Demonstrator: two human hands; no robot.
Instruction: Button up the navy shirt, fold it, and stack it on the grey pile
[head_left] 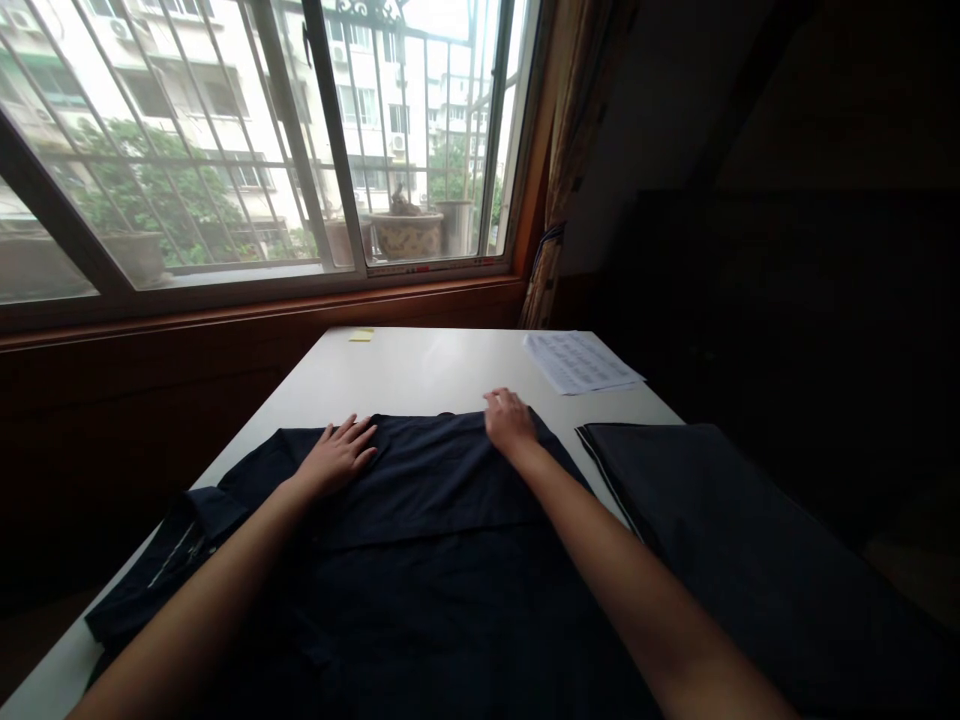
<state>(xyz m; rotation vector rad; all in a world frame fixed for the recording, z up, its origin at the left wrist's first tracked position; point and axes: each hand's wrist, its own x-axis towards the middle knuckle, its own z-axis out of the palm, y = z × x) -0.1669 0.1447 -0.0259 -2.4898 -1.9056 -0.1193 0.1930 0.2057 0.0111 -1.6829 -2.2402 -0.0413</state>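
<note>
A dark navy garment point(420, 540) lies spread on a white table point(420, 370), with a sleeve trailing off to the left. My left hand point(337, 455) rests flat on the garment near its far edge, fingers stretched out and slightly apart. My right hand point(508, 420) lies on the far edge of the same garment, a little right of the middle; its fingers curl down over the cloth's edge, and I cannot see whether they pinch it.
A second dark folded cloth point(735, 540) lies at the table's right edge. Printed paper sheets point(579, 361) sit at the far right corner, and a yellow sticky note point(361, 336) at the far edge. A barred window point(247, 150) and wooden sill stand behind.
</note>
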